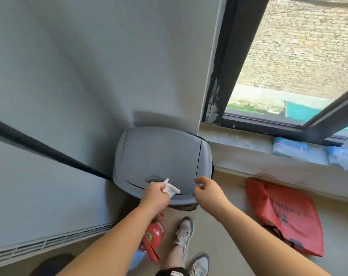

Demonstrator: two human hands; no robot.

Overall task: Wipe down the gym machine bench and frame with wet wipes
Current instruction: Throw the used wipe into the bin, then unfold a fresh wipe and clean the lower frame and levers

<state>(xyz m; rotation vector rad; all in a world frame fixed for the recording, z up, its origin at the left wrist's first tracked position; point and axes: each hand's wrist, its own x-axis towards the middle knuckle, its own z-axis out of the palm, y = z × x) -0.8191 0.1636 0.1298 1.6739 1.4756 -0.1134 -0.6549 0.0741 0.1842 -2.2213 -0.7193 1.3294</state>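
Head view: my left hand (pixel 156 193) is closed around a crumpled white wet wipe (pixel 171 187), held just above the front edge of a grey plastic swing-lid bin (pixel 161 154). My right hand (pixel 206 189) hovers beside it with fingers curled. A sliver of white shows at its fingertips, but I cannot tell whether it pinches anything.

The bin's smooth, rounded lid sits in the corner against a matte grey wall, where a black strip (pixel 39 148) runs diagonally. A red fire extinguisher (pixel 154 235) stands on the floor under my left forearm, next to my beige trainers (pixel 186 230). A crinkled red plastic bag (pixel 284 214) lies on the floor to the right. On the pale stone windowsill (pixel 238 144) rest two soft blue-and-white wipe packs (pixel 290 146), beneath a dark window frame (pixel 234 56) with chipped paint. A slatted vent grille (pixel 49 244) lines the wall's base on the left.
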